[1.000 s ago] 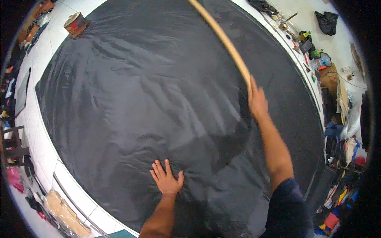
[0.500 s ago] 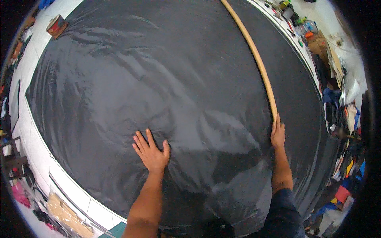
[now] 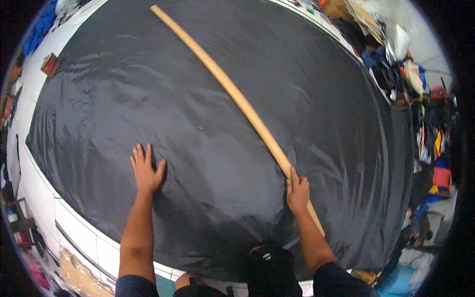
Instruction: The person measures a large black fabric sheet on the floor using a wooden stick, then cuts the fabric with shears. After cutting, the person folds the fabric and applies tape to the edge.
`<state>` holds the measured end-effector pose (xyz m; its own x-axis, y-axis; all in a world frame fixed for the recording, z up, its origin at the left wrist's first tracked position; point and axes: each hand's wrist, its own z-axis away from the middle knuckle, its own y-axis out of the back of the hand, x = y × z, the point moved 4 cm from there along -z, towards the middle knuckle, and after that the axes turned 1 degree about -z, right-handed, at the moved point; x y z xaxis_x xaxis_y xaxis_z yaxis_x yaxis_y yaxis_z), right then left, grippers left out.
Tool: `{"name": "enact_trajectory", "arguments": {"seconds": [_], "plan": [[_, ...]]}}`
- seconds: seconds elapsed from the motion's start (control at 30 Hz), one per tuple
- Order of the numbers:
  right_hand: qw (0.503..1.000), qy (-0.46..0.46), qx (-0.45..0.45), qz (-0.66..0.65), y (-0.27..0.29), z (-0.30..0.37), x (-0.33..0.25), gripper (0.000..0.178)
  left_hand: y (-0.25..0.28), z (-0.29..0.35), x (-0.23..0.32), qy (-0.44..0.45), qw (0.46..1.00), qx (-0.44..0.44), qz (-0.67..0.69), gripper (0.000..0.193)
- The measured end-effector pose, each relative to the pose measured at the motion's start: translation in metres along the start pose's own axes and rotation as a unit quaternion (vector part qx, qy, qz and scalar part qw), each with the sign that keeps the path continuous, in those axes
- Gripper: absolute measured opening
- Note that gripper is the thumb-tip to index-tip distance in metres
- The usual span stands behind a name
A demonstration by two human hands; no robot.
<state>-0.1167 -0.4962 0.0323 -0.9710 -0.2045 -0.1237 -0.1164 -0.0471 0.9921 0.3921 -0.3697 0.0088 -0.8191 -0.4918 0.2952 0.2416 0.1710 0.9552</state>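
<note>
1. Along far L, we log white floor tiles (image 3: 42,190); on them a dark strip (image 3: 83,251) and a brown pack in clear wrap (image 3: 76,272), both well apart from the hands.
2. Upper L: small reddish tin or roll (image 3: 50,65) (type unclear) at the edge of a large black sheet (image 3: 213,153). Whether it bears on the sheet, we can't tell.
3. L of ctr.: left hand (image 3: 147,171) palm down on the sheet, fingers spread, thumb out, nothing gripped. Pressing or merely resting: can't tell. Sheet on this side laid out but creased; we'd rate flattening here as incomplete.
4. Ctr.: long, pale wood-coloured pole (image 3: 232,91) runs diag. over the sheet, upper L to lower R. Its bow may be partly lens effect; full-length contact w/ sheet can't be confirmed. Sheet reads fairly flat here, w/ min. ripples.
5. R of ctr.: right hand (image 3: 298,194) closed round the pole nr. its lower end; a short length runs on beside the forearm. Pole not yet released.
6. R side: sheet spread, in our view, but long folds run nr. its edge; smoothing appears outstanding.
7. Far R: misc. clutter, incl. a red flat item (image 3: 442,176), off the sheet.
</note>
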Motion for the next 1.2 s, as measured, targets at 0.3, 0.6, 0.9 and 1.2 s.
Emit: {"name": "enact_trajectory", "arguments": {"seconds": [0.3, 0.6, 0.9, 1.2], "plan": [[0.970, -0.237, 0.039, -0.047, 0.038, 0.172, 0.216, 0.055, 0.023, 0.335, 0.014, 0.078, 0.988, -0.101, -0.084, 0.086], [0.906, -0.395, 0.041, -0.146, 0.040, 0.261, 0.385, 0.051, 0.172, 0.618, -0.074, 0.231, 0.967, -0.073, -0.076, 0.058], [0.919, -0.344, 0.072, -0.180, 0.095, 0.316, 0.321, 0.051, 0.203, 0.831, -0.154, 0.418, 0.901, 0.002, 0.115, 0.041], [0.975, -0.030, 0.178, -0.133, 0.101, 0.175, 0.197, 0.052, 0.235, 0.655, -0.028, 0.199, 0.972, -0.054, 0.108, 0.038]]}}
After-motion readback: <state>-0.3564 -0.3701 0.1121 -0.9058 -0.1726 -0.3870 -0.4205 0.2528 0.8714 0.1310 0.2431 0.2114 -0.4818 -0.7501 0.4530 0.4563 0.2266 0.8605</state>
